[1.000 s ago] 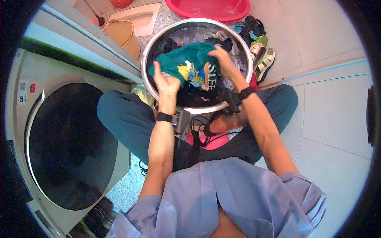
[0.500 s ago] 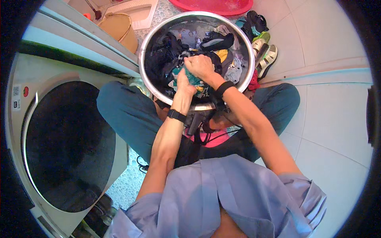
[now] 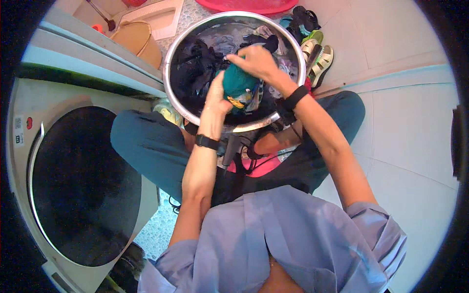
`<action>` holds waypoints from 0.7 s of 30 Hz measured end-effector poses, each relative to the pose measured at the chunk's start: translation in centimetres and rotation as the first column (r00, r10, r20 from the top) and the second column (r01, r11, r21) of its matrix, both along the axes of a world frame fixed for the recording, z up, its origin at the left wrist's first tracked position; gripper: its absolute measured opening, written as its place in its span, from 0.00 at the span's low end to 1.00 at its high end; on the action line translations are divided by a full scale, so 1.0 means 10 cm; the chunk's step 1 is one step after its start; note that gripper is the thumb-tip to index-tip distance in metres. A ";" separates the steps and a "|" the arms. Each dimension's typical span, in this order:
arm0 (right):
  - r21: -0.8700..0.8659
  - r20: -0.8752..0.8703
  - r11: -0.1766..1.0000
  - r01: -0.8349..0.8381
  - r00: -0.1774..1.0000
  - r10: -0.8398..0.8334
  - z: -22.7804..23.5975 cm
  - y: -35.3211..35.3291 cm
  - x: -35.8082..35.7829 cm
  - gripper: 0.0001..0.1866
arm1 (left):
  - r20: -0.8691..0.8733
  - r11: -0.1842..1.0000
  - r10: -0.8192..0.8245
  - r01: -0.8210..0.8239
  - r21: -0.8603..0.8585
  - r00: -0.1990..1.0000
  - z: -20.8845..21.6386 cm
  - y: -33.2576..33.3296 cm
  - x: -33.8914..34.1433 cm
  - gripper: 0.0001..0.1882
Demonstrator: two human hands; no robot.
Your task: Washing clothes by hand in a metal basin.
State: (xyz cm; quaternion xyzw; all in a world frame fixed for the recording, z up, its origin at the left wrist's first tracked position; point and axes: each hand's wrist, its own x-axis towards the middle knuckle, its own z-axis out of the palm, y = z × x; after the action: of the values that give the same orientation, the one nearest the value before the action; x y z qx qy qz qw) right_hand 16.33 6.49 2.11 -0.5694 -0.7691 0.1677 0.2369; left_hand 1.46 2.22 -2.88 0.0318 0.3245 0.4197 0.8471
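A wide metal basin (image 3: 254, 126) of water and soaked clothes stands between my knees. Over its middle, a bunched wet teal cloth garment (image 3: 238, 80) with a yellow and white patterned part is gripped between my two hands. My left hand (image 3: 218, 96) is closed on its left side, thumb toward me. From above right, my right hand (image 3: 260, 62) clasps the garment's upper edge, fingers curled; part of the grip is hidden. Dark clothes (image 3: 196, 61) lie in the water to the left, and lighter wet pieces lie toward the far and right sides.
A machine with a dark round door (image 3: 85, 185) stands at my left. Beyond the basin are a tan bucket (image 3: 146, 46), a squat toilet (image 3: 168, 12) and a red tub (image 3: 244, 7). Light-coloured shoes (image 3: 322, 67) line the tiled wall at right.
My hands have come apart somewhat, and the right one has moved up and right. More of the teal garment now shows, bunched between them. The view has shifted slightly.
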 end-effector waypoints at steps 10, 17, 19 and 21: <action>0.138 -0.364 0.800 -0.583 0.722 0.589 0.68 -0.10 -0.52 0.22 | -0.624 0.909 -0.060 0.301 0.289 0.779 -0.50 -0.21 -0.36 0.21; -0.229 0.015 0.960 0.164 0.986 -0.165 -0.78 0.04 0.71 0.20 | -0.895 0.565 -0.036 0.729 -0.385 -0.445 -0.38 -0.16 -0.53 0.17; -0.302 -0.039 0.937 0.175 0.980 -0.196 -1.03 -0.15 0.63 0.24 | -0.872 0.586 -0.012 0.703 -0.402 -0.489 -0.16 -0.09 -0.60 0.14; -0.375 -0.098 0.911 0.172 0.970 -0.223 -1.10 -0.28 0.45 0.28 | -0.900 0.660 0.203 0.733 -0.164 -0.385 -0.16 -0.03 -0.85 0.12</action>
State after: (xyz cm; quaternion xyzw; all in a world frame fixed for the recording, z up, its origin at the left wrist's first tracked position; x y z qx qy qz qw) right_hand 20.87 3.68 -8.88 -0.6653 -0.6446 0.3216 0.1961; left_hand -7.01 1.93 -4.52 0.6887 0.6795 0.0280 0.2514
